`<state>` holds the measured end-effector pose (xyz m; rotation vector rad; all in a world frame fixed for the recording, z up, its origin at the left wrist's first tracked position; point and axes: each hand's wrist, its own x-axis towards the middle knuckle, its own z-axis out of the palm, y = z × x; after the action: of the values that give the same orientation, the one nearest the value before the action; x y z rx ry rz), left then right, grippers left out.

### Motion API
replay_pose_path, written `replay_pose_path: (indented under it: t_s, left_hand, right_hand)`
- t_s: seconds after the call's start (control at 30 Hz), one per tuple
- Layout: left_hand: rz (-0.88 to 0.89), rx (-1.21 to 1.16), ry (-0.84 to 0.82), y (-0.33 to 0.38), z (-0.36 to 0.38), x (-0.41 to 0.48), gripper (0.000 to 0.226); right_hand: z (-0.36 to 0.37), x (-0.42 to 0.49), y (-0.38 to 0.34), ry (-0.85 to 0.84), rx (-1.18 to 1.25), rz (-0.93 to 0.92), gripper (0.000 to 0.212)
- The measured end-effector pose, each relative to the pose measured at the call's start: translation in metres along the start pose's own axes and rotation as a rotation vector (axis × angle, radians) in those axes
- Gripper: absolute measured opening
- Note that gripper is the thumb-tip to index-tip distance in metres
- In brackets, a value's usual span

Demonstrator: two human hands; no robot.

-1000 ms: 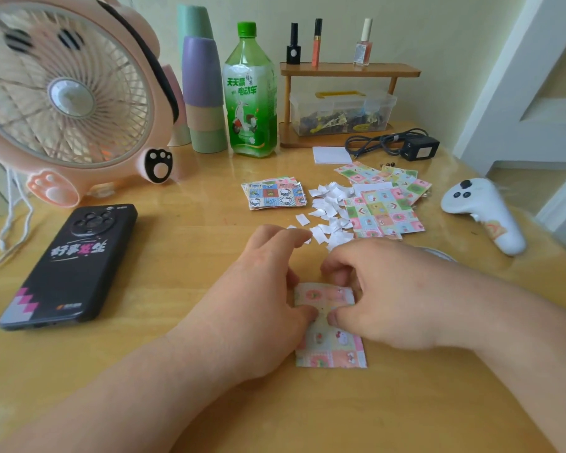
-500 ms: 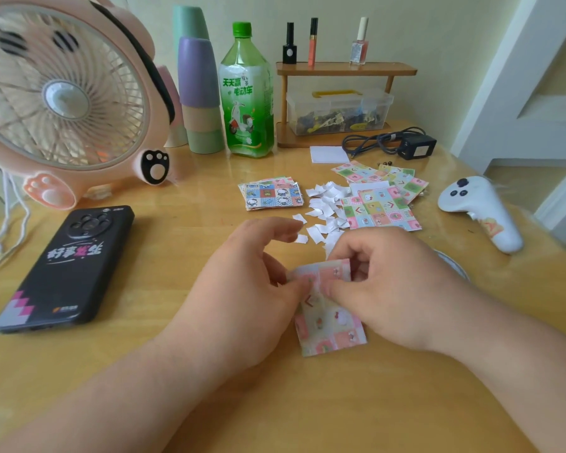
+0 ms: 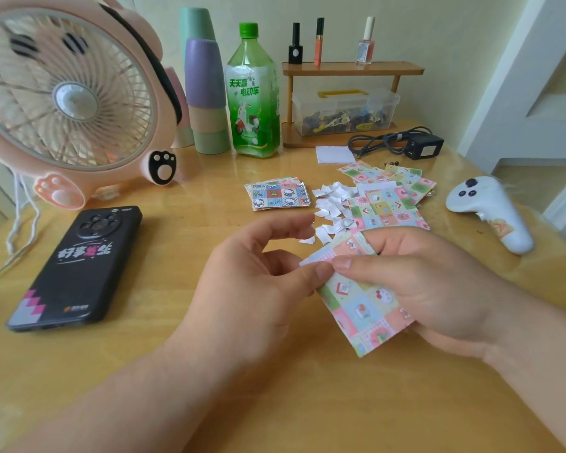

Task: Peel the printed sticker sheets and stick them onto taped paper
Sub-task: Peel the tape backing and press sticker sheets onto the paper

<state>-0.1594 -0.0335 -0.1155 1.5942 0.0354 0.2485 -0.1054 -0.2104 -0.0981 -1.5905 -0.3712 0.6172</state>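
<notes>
A pastel printed sticker sheet (image 3: 363, 305) is held up off the wooden table, tilted. My right hand (image 3: 432, 286) cradles it from behind, thumb across its upper left corner. My left hand (image 3: 258, 279) pinches that same corner with thumb and forefinger, the other fingers spread above. Farther back lie a small stack of blue-and-red sticker sheets (image 3: 279, 193), a spread of pastel sticker sheets (image 3: 388, 204), and a heap of torn white backing scraps (image 3: 332, 209) between them.
A black phone (image 3: 79, 266) lies at the left, below a pink fan (image 3: 66, 99). Stacked cups (image 3: 206, 86), a green bottle (image 3: 254, 93), a wooden shelf (image 3: 350, 68), a clear box and a black adapter (image 3: 423, 147) line the back. A white controller (image 3: 490, 210) lies at the right.
The sticker sheet has been lifted off the table and tilted up. Both hands rose with it, and the left thumb and forefinger now pinch its upper corner.
</notes>
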Motion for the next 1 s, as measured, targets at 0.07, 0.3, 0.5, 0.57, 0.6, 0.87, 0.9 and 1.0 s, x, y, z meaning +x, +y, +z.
replay_pose_path:
  t_s: [0.07,0.3,0.5,0.57,0.6,0.87,0.9,1.0]
  left_hand:
    - [-0.01,-0.048,-0.027,-0.001,0.0,0.0,0.043]
    - [-0.014,-0.294,-0.102,-0.004,-0.001,0.002,0.045]
    - [0.094,-0.285,-0.139,-0.005,-0.006,0.0,0.055]
    - [0.143,-0.23,-0.145,-0.006,-0.005,0.0,0.059]
    - [0.161,-0.209,-0.143,-0.006,-0.004,-0.001,0.056]
    - [0.201,-0.187,-0.136,-0.002,-0.001,-0.004,0.033]
    - [0.212,-0.18,-0.133,-0.001,0.0,-0.004,0.032]
    - [0.234,-0.179,-0.132,-0.001,0.002,-0.004,0.029]
  right_hand:
    - [-0.001,-0.001,-0.002,-0.007,0.081,0.049,0.023]
    - [-0.006,0.001,-0.004,-0.031,0.233,0.15,0.036]
    - [-0.011,0.005,-0.002,0.02,0.236,0.139,0.07]
    - [-0.009,0.002,-0.004,0.031,0.231,0.15,0.066]
    - [-0.009,0.002,-0.003,0.029,0.239,0.155,0.064]
    - [-0.008,-0.001,-0.003,-0.06,0.234,0.132,0.048]
    - [-0.009,-0.001,-0.003,-0.079,0.242,0.125,0.046]
    - [-0.011,0.0,0.0,-0.113,0.257,0.125,0.045]
